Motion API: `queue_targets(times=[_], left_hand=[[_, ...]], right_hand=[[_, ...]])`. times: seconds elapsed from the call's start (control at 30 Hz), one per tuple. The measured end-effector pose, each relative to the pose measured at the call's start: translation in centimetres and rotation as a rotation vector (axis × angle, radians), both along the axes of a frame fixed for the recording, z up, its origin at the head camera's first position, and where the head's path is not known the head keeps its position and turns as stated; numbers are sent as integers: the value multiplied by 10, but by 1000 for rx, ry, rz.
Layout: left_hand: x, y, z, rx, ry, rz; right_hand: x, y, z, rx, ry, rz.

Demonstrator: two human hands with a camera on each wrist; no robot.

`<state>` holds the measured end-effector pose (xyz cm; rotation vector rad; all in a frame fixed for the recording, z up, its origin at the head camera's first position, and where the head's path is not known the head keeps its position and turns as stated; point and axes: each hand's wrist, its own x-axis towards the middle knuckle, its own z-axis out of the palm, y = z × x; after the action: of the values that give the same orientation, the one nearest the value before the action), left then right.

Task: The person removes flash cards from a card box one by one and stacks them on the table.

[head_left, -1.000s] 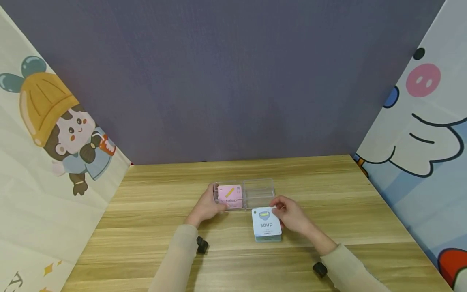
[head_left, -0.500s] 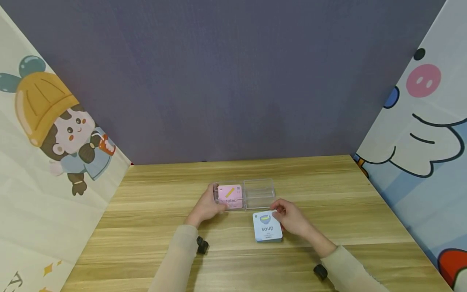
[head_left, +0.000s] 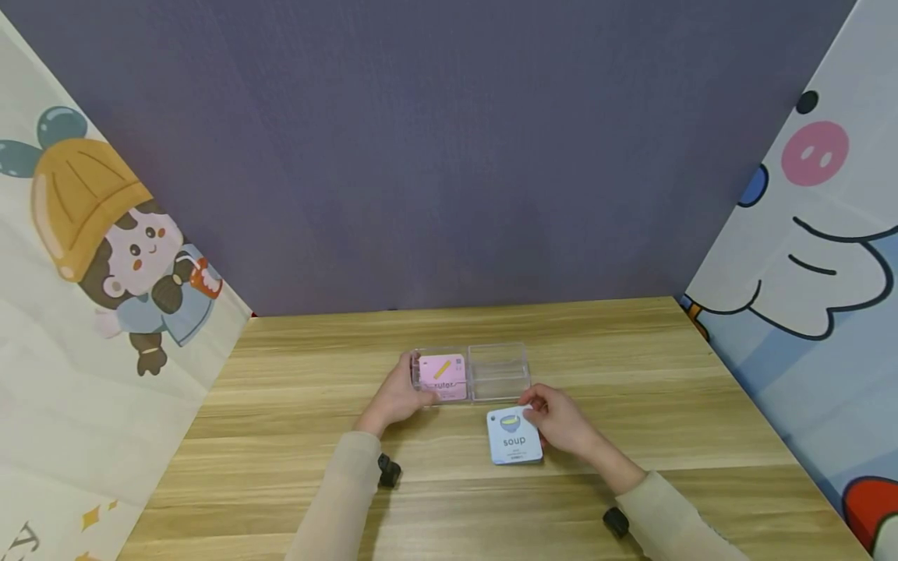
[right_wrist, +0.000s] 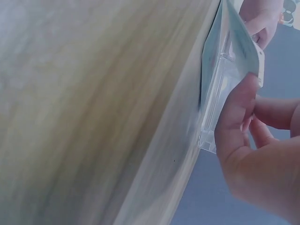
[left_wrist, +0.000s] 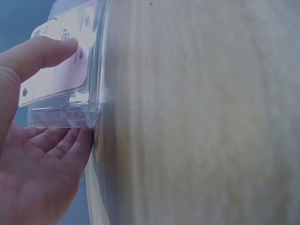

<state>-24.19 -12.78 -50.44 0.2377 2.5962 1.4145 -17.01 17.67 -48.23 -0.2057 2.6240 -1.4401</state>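
The left hand is gripping the outer end of a clear plastic box, its thumb lying over the near edge and its fingers wrapping round the far side of that end. The box is lying open on the wood-grain counter, its two halves spreading side by side to the right of the left hand. A pink card with a yellow ruler picture is sitting in the half next to that hand, while the other half is reaching out to just beyond the fingertips of the right hand.

The right hand is pinching the upper right corner of a pale blue card, which is showing a bowl and the word "soup". This card is lying to the left of the right hand, nearer the person than the box. At the pinched corner it is slanting up, and a bluish layer is lying beneath it; whether that is one card or several is hard to tell from the hazy wrist view.

Beige sleeves are covering both forearms. Beyond the hands a dark panel is standing, and well to the left of the left hand a printed cloth is hanging
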Motion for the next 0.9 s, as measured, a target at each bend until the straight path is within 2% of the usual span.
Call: queue_targets(times=[0.23,0.9], left_hand=[[-1,1,0,-1,2,5],[0,0,0,-8,0,0]], right_hand=[[-2,-2,-2,26,-11,-14],[-7,-8,-5,235,-8,-44]])
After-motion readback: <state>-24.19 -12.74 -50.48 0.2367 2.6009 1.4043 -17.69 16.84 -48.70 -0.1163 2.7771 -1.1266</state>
